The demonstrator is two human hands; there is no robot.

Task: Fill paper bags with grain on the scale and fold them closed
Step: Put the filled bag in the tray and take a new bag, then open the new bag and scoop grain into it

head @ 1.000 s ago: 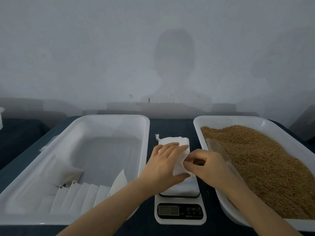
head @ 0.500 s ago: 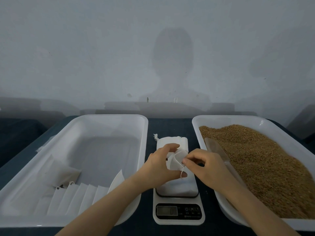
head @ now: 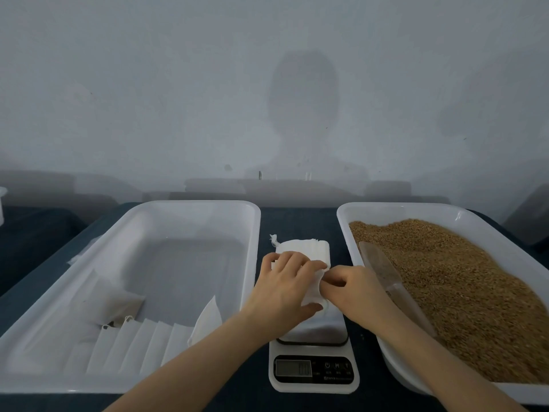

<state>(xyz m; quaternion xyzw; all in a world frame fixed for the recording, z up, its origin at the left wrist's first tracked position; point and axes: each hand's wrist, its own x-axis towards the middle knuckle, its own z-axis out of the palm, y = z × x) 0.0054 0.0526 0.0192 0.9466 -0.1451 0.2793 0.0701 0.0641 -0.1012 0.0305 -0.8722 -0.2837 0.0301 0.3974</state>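
A small white paper bag (head: pixel 312 288) is held over the platform of the white digital scale (head: pixel 315 371). My left hand (head: pixel 285 282) grips the bag from the left, thumb underneath. My right hand (head: pixel 350 288) pinches its right edge. Just beyond my hands lies a stack of empty white bags (head: pixel 300 247) on the dark table. Brown grain (head: pixel 463 289) fills the white tub (head: pixel 386 208) on the right, with a clear scoop (head: pixel 383 269) lying in it.
A white tub (head: pixel 166 205) on the left holds a row of flat white bags (head: pixel 139 343) along its near side. The dark table (head: pixel 297 218) runs between the two tubs. A grey wall stands right behind.
My hands lifted one bag off the stack and brought it nearer, over the scale platform. The bag went from flat to bunched between my fingers.
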